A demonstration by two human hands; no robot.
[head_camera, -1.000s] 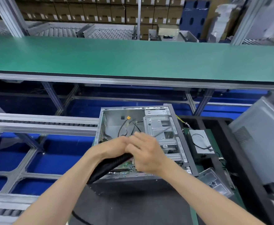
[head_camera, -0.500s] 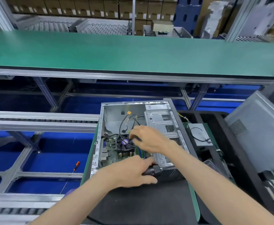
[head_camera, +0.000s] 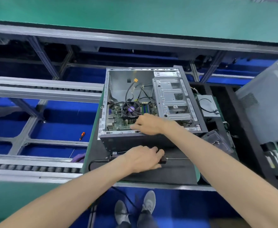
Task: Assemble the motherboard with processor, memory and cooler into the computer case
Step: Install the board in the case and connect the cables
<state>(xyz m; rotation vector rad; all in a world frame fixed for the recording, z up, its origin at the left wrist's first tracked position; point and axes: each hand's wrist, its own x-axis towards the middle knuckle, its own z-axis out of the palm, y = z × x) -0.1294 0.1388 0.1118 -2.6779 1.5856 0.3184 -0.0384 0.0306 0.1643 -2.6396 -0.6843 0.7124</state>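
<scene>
On a black mat [head_camera: 176,171] beside conveyor rails, the open computer case [head_camera: 151,102] holds the motherboard [head_camera: 120,119] at its near left. The right hand [head_camera: 145,124] rests on its near edge, fingers curled; whether they pinch anything cannot be told. The left hand [head_camera: 141,158] grips 1 electric screwdriver [head_camera: 164,157]. Mounting holes should be aligned before screws are driven.

The case [head_camera: 151,140] lies open-side up. Its upper left, above the cooler [head_camera: 131,109], is bare metal crossed by loose cables [head_camera: 135,92]. The drive cage [head_camera: 173,97] fills the right side. The right hand [head_camera: 147,124] covers the board's [head_camera: 117,119] near edge. The mat [head_camera: 176,171] right of the screwdriver [head_camera: 164,157] is open.
</scene>
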